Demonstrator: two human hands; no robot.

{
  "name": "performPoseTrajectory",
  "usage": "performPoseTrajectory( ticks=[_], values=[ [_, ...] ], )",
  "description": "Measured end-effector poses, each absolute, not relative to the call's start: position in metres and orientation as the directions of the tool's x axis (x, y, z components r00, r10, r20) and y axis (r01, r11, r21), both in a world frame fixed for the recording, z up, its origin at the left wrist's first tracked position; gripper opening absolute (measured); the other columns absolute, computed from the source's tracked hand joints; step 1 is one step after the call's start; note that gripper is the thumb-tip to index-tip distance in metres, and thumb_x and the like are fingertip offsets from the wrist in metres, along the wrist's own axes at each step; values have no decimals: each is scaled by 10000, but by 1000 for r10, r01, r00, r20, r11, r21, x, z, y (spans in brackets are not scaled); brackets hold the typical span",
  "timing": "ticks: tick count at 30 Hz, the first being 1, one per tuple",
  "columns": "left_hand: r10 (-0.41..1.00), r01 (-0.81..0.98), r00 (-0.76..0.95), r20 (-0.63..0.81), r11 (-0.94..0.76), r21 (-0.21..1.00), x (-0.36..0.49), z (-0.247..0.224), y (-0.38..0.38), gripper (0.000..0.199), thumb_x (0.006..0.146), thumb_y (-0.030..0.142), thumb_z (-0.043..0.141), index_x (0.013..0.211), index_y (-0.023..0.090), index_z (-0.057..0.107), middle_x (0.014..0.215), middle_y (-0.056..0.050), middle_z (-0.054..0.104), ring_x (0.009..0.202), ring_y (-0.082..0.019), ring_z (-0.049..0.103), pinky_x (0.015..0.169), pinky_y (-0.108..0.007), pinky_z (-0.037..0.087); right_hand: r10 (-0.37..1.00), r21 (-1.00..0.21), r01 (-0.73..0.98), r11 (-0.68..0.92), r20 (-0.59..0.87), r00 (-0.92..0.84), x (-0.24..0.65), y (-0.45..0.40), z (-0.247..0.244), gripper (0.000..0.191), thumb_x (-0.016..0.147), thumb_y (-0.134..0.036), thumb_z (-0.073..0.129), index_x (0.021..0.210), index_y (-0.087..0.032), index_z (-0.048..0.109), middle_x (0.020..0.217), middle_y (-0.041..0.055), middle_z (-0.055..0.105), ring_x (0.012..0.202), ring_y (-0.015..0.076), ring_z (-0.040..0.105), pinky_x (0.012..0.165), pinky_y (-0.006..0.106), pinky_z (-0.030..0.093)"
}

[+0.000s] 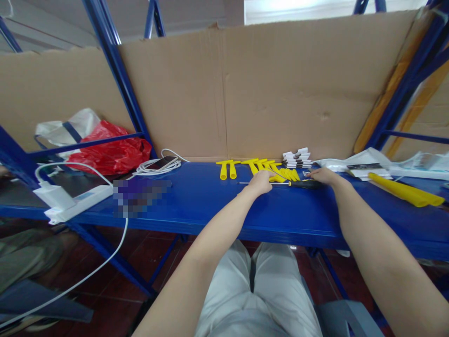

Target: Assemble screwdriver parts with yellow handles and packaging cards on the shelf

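Observation:
My left hand (pixel 260 183) is closed above the blue shelf top, and its fingers hide whatever may be in them. Beneath it passes the thin metal shaft of a screwdriver (pixel 305 184), whose black and yellow handle lies to the right. Just beyond are several yellow T-shaped plastic pieces (pixel 251 164) and a row of short yellow pieces (pixel 288 174). My right hand (pixel 323 175) has its fingers pinched at a small item near the screwdriver handle, too small to name. Behind it sits a stack of white and black pieces (pixel 297 158).
Two yellow T-shaped pieces (pixel 223 170) stand apart on the left. A rolled yellow sheet (pixel 407 189) and white plastic bags (pixel 368 159) lie right. Left are a coiled white cable (pixel 157 166), a power strip (pixel 82 202) and a red bag (pixel 112 147). Cardboard (pixel 280 89) walls the back.

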State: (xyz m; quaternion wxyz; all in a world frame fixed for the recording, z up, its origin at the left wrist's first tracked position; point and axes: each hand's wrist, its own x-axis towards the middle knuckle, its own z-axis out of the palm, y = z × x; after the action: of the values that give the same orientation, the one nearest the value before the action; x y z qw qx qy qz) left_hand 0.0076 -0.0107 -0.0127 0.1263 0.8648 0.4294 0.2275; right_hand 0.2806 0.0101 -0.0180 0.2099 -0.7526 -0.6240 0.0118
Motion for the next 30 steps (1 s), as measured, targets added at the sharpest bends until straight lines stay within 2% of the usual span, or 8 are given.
performPoseTrajectory(
  ticks=[5,13,20,26,30],
  values=[
    [788,692,534,307,-616,378,8,-11,-12,517,768,-2,538,1252,157,625,1303,-116,601,1257,-233,510,1102,-361,337,948,-365,904,-221,138,288,275,7,-15,140,731,-242,633,629,-175,702,748,51,690,786,208,639,693,255,488],
    [794,706,543,272,-608,363,9,-11,-14,535,767,9,533,1266,182,617,1311,-108,595,1256,-240,509,1086,-357,359,945,-374,905,-204,167,282,274,14,-17,155,686,-239,682,538,-210,647,636,19,653,739,204,629,664,265,483],
    [777,684,556,296,-630,369,9,-13,-13,535,749,-11,532,1248,155,630,1293,-126,604,1249,-247,512,1086,-355,361,937,-402,897,-187,200,285,277,20,-23,97,673,-210,665,579,-193,648,594,7,631,661,178,608,580,242,475],
    [780,692,546,305,-625,360,9,-13,-13,533,764,-7,525,1253,179,624,1297,-112,602,1244,-235,517,1083,-355,363,946,-403,885,-234,118,303,270,16,-20,198,701,-184,629,510,-188,578,564,38,603,693,222,619,574,275,476],
    [786,686,530,319,-618,384,10,-13,-14,529,766,-16,529,1246,184,627,1288,-118,602,1235,-246,521,1071,-360,373,937,-417,866,-276,83,339,265,12,-15,181,721,-208,613,544,-172,597,606,53,603,741,234,624,623,291,480]
  ],
)
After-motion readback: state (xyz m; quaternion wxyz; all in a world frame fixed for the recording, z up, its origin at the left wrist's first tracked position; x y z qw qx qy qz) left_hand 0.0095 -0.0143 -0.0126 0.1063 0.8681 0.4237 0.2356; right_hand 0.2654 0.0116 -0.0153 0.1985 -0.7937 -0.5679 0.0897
